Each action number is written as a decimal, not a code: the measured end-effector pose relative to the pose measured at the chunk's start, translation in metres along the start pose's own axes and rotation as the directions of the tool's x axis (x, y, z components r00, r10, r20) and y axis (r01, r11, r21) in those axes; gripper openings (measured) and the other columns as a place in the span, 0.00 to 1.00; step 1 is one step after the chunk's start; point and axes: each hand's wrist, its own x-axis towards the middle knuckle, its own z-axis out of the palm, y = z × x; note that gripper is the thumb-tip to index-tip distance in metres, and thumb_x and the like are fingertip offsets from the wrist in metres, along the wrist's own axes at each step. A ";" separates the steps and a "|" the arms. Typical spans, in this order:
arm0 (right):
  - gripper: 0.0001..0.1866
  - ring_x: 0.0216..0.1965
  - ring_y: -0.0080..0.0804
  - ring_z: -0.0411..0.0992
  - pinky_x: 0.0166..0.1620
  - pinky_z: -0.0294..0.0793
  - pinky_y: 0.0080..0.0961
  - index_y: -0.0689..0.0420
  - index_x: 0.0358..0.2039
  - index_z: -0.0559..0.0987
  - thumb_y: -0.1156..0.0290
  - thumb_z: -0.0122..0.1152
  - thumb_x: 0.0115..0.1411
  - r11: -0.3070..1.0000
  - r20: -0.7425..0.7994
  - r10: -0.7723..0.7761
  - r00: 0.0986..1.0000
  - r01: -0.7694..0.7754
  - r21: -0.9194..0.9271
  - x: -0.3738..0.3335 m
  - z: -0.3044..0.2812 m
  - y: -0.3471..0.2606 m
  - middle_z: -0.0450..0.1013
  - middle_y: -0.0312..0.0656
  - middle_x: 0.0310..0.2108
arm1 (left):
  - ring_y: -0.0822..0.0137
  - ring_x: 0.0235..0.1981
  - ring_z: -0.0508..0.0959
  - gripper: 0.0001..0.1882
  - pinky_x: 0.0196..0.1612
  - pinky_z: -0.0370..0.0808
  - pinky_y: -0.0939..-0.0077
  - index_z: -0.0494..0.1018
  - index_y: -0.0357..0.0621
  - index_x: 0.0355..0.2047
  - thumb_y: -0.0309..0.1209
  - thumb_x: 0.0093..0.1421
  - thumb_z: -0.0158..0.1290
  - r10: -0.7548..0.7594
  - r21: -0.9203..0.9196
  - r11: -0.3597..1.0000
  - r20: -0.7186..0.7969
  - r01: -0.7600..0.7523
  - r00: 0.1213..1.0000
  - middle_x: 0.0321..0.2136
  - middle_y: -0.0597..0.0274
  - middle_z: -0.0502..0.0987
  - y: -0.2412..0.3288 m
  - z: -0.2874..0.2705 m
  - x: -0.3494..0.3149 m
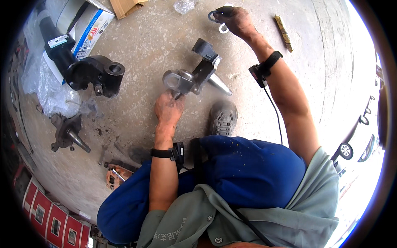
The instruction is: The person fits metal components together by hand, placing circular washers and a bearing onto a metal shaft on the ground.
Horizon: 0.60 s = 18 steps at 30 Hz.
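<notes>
— What's on the left of the concrete floor [136, 49]?
— A black steering knuckle [96, 73] beside a box [84, 25], with a smaller grey knuckle [66, 132] below it.
— And the hands?
— The left hand [167, 110] grips the lower end of a grey knuckle with a spindle [194, 76], propped on the floor in the middle. The right hand [236, 20], farther out, pinches metal rings [217, 20].

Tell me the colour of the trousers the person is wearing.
Blue trousers, faintly speckled with pale flecks; clearest in the head view.
</notes>
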 end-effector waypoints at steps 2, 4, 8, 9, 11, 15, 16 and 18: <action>0.19 0.38 0.31 0.82 0.44 0.80 0.30 0.56 0.46 0.85 0.55 0.64 0.65 0.985 0.045 0.092 0.995 -0.097 0.141 0.001 -0.004 -0.001 0.84 0.41 0.38 | 0.38 0.39 0.81 0.19 0.43 0.77 0.55 0.80 0.36 0.38 0.40 0.56 0.62 0.014 -0.002 1.000 -0.010 -0.014 1.000 0.34 0.39 0.82 -0.001 0.001 0.000; 0.18 0.34 0.24 0.80 0.39 0.78 0.24 0.58 0.45 0.84 0.56 0.64 0.66 0.963 0.090 0.088 0.992 -0.108 0.245 0.001 -0.008 -0.007 0.84 0.38 0.35 | 0.41 0.37 0.83 0.20 0.41 0.78 0.57 0.80 0.33 0.37 0.39 0.54 0.65 0.018 0.025 1.000 -0.033 -0.017 0.999 0.33 0.40 0.82 0.000 0.002 0.001; 0.13 0.29 0.19 0.71 0.33 0.72 0.17 0.59 0.44 0.82 0.63 0.58 0.70 0.751 0.200 0.044 0.979 -0.165 0.640 -0.009 -0.013 -0.026 0.79 0.35 0.32 | 0.41 0.37 0.82 0.20 0.40 0.77 0.57 0.80 0.33 0.37 0.39 0.54 0.65 0.004 -0.003 1.000 -0.020 -0.004 1.000 0.33 0.40 0.82 -0.001 0.003 0.002; 0.12 0.27 0.18 0.69 0.32 0.70 0.15 0.60 0.45 0.81 0.65 0.56 0.71 0.661 0.241 0.018 0.970 -0.193 0.726 -0.009 -0.014 -0.030 0.77 0.34 0.31 | 0.41 0.37 0.82 0.20 0.41 0.77 0.57 0.80 0.33 0.37 0.39 0.54 0.65 -0.001 -0.002 1.000 -0.016 0.001 1.000 0.33 0.40 0.82 0.000 0.003 0.002; 0.12 0.25 0.17 0.64 0.30 0.66 0.14 0.61 0.46 0.79 0.69 0.51 0.72 0.361 0.380 -0.137 0.915 -0.311 0.879 -0.010 -0.017 -0.036 0.73 0.34 0.31 | 0.41 0.37 0.82 0.20 0.41 0.77 0.57 0.80 0.33 0.37 0.40 0.53 0.65 -0.006 -0.007 1.000 -0.019 0.006 1.000 0.33 0.40 0.82 0.000 0.003 0.002; 0.11 0.22 0.12 0.55 0.26 0.57 0.12 0.64 0.50 0.75 0.73 0.47 0.72 -0.008 0.435 -0.440 0.786 -0.488 0.873 -0.013 -0.024 -0.055 0.64 0.30 0.27 | 0.41 0.37 0.82 0.20 0.41 0.77 0.58 0.80 0.34 0.37 0.40 0.53 0.65 -0.012 -0.027 1.000 -0.035 0.011 0.999 0.33 0.41 0.82 0.001 0.001 0.000; 0.11 0.22 0.12 0.54 0.26 0.56 0.11 0.64 0.49 0.75 0.73 0.48 0.72 -0.056 0.422 -0.507 0.751 -0.518 0.854 -0.013 -0.024 -0.056 0.62 0.29 0.27 | 0.41 0.37 0.82 0.20 0.41 0.77 0.58 0.80 0.34 0.37 0.40 0.53 0.65 -0.016 -0.034 0.999 -0.033 0.014 0.999 0.33 0.41 0.82 0.001 0.001 0.000; 0.11 0.22 0.10 0.53 0.26 0.55 0.12 0.63 0.50 0.74 0.72 0.48 0.72 -0.076 0.419 -0.503 0.756 -0.522 0.850 -0.015 -0.024 -0.061 0.62 0.28 0.27 | 0.40 0.40 0.82 0.20 0.44 0.77 0.56 0.80 0.37 0.40 0.42 0.56 0.62 -0.015 -0.014 1.000 -0.004 0.015 1.000 0.35 0.41 0.82 0.003 -0.001 -0.001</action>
